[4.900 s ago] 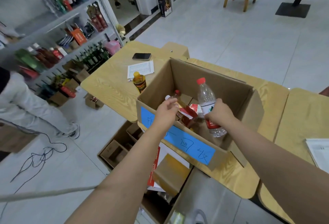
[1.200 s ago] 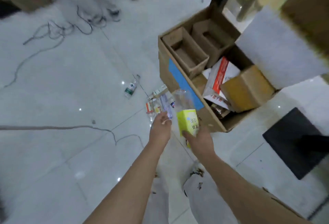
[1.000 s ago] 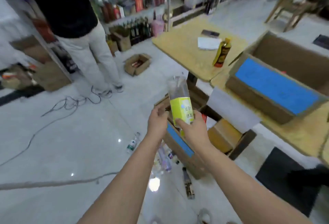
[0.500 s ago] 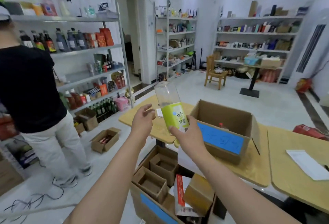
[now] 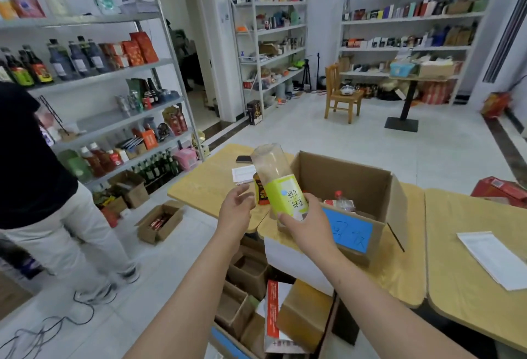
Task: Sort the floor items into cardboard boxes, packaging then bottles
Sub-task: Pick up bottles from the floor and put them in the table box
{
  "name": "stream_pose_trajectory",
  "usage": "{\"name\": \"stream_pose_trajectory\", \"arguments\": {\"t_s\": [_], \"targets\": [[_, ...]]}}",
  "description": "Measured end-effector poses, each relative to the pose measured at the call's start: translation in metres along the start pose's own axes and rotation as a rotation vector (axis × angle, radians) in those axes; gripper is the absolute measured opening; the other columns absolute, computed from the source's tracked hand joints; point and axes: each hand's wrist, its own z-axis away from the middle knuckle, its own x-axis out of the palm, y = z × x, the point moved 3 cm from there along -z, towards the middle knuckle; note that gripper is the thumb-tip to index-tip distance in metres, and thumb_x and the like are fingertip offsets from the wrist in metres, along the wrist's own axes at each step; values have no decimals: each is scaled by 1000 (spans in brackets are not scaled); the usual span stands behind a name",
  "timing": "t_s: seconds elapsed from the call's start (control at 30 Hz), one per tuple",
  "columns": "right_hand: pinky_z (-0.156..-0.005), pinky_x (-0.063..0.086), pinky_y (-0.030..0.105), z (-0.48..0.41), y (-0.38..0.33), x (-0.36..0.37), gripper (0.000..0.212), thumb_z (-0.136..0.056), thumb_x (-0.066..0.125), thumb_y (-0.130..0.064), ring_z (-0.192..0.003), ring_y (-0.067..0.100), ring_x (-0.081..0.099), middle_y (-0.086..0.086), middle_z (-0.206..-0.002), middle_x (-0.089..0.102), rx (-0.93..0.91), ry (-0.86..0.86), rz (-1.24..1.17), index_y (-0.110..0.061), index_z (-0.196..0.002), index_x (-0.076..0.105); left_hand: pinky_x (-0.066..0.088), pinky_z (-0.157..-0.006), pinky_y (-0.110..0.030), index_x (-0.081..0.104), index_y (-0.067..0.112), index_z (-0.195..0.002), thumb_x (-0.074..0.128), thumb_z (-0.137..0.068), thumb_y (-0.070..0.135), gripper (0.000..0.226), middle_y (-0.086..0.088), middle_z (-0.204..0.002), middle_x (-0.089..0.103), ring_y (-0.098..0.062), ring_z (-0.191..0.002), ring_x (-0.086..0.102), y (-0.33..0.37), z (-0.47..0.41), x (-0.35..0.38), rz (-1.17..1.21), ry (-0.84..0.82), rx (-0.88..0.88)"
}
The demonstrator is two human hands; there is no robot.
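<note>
My right hand (image 5: 306, 223) grips a clear plastic bottle with a lime-green label (image 5: 281, 184), held upside down, base up, just left of the open cardboard box with a blue label (image 5: 368, 184) on the wooden table. That box holds a red-capped bottle (image 5: 340, 199) and other items. My left hand (image 5: 235, 210) hovers open beside the bottle, fingers spread, not touching it. Under the table on the floor, a second cardboard box (image 5: 256, 327) holds flattened packaging and smaller cartons.
A yellow-capped dark bottle (image 5: 261, 193), a phone (image 5: 244, 159) and a paper sheet lie on the table (image 5: 205, 184). A person in a black shirt stands at left (image 5: 42, 187) by stocked shelves. A small open carton (image 5: 159, 223) and cables lie on the floor.
I picked the green-labelled bottle off the floor, straightened up and brought it to the table box. My left hand has let go of it and opened.
</note>
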Motion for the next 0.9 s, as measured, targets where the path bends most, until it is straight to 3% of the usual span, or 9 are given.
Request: {"name": "stream_pose_trajectory", "arguments": {"t_s": [0.17,0.33,0.53,0.7,0.77,0.9], "targets": [[-62,48,29,-87,70,-69,63,-82,74,-31,-85,12,58,-3,-108,54,101,13,42,-23,-134,39,49,-89,-32,52,28,-126,48,-99,18,29,1,-128,58,-17,-115,57,-24,-45,89,-71,-24,-101],[-56,46,28,-170,123,-119,56,-79,75,-27,-83,16,60,3,-109,58,162,47,91,-20,-127,45,49,-96,-35,51,28,-131,49,-98,18,35,-1,-129,55,-17,-117,57,-47,-76,160,-118,-41,-222],[-61,50,31,-227,163,-118,57,-79,76,-26,-78,11,57,3,-107,58,221,9,85,-18,-126,45,47,-100,-36,51,24,-133,47,-99,20,34,-2,-127,58,-17,-116,57,-68,-100,213,-139,-57,-327],[-56,44,24,-258,178,-107,65,-79,77,-28,-88,17,58,4,-113,57,223,-47,121,-16,-132,43,50,-88,-29,53,30,-128,50,-99,23,31,6,-114,62,-12,-106,61,-67,-121,229,-131,-20,-365],[-61,46,27,-269,181,-102,68,-79,77,-30,-94,19,58,5,-119,56,217,-61,144,-16,-135,40,51,-90,-31,54,31,-127,51,-98,24,30,5,-116,62,-12,-106,62,-66,-128,231,-136,-11,-365],[-85,53,42,-280,187,-94,88,-79,78,-35,-120,29,53,9,-144,42,249,-111,195,-16,-149,28,49,-100,-39,54,31,-128,51,-97,23,32,4,-121,62,-14,-110,61,-67,-135,237,-150,-20,-361]]}}
